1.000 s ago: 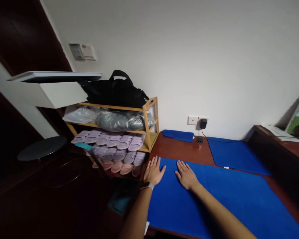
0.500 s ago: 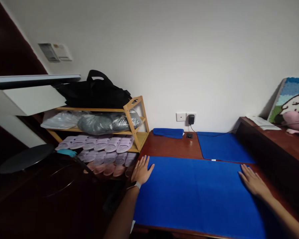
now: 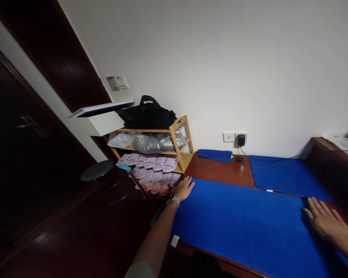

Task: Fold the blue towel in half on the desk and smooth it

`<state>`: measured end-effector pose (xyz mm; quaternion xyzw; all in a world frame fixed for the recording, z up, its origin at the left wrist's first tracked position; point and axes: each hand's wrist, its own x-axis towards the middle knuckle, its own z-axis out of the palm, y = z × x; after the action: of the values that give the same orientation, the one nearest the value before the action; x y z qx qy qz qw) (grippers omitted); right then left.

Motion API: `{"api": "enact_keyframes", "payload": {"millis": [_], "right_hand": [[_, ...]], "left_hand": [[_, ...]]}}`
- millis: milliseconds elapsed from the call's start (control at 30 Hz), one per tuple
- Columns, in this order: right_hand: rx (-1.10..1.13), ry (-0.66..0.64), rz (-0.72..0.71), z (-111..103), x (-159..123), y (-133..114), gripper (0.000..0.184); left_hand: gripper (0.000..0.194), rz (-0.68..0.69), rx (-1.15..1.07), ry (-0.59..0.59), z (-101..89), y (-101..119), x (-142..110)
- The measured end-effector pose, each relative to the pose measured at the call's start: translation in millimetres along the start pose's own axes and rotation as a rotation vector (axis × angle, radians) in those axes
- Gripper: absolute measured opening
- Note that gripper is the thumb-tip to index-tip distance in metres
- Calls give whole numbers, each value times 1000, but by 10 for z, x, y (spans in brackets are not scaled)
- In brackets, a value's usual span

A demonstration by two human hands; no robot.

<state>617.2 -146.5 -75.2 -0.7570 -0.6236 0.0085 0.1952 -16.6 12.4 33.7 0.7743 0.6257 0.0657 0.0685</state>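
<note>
A large blue cloth point(image 3: 240, 227) lies spread over the front of the reddish-brown table point(image 3: 220, 172). My left hand point(image 3: 184, 188) rests open at its far left corner, fingers stretched out, with a watch band at the wrist. At the cloth's right side my right hand point(image 3: 324, 220) is open, palm down; whether it touches the cloth I cannot tell. A white tag point(image 3: 174, 241) hangs at the cloth's near left corner. Behind lies a second flat blue cloth point(image 3: 290, 173), and a folded blue cloth point(image 3: 215, 155) sits near the wall.
A wooden rack point(image 3: 187, 160) with lilac slippers point(image 3: 159, 164), plastic-wrapped bundles and a black bag point(image 3: 149, 114) stands left of the table. Nearby is a round black stool point(image 3: 97, 170). A black plug point(image 3: 241, 139) trails a cord rightward. A raised dark ledge point(image 3: 321, 162) borders the right.
My view has turned left, bringing the door into sight. My left hand stays at the far left corner; my right hand appears slightly farther from the cloth's far right corner.
</note>
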Motion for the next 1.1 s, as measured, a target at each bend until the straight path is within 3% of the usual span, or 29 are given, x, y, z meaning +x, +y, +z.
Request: {"api": "enact_keyframes", "payload": {"millis": [67, 133, 267, 367, 467, 567, 667, 767, 867, 1033, 1100], "right_hand": [[-84, 88, -54, -97, 1, -470, 91], [-97, 88, -117, -183, -46, -1147, 88], [-8, -84, -218, -203, -304, -2723, 79], [68, -239, -305, -78, -545, -3735, 75], [125, -345, -343, 108, -717, -4403, 73], [152, -377, -326, 255, -797, -4676, 73], [155, -369, -284, 278, -816, -4558, 74], [99, -349, -213, 184, -833, -4060, 75], [7, -288, -88, 46, -897, -3220, 75], [-124, -191, 87, -168, -1061, -1487, 79], [-152, -173, 150, -247, -1118, -917, 80]], "left_hand": [[60, 17, -15, 36, -35, 0, -149], [58, 62, -31, 62, -8, 13, -391], [61, 206, -25, 127, 189, 30, -957], [64, 209, 21, 155, 332, 1, -1242], [66, 189, 57, 160, 401, -46, -1359], [65, 202, 72, 181, 412, -77, -1378], [63, 211, 76, 191, 394, -78, -1361], [65, 201, 81, 158, 371, -71, -1341], [68, 188, 82, 137, 358, -77, -1320], [68, 174, 87, 88, 348, -116, -1276], [69, 168, 94, 62, 346, -136, -1265]]}}
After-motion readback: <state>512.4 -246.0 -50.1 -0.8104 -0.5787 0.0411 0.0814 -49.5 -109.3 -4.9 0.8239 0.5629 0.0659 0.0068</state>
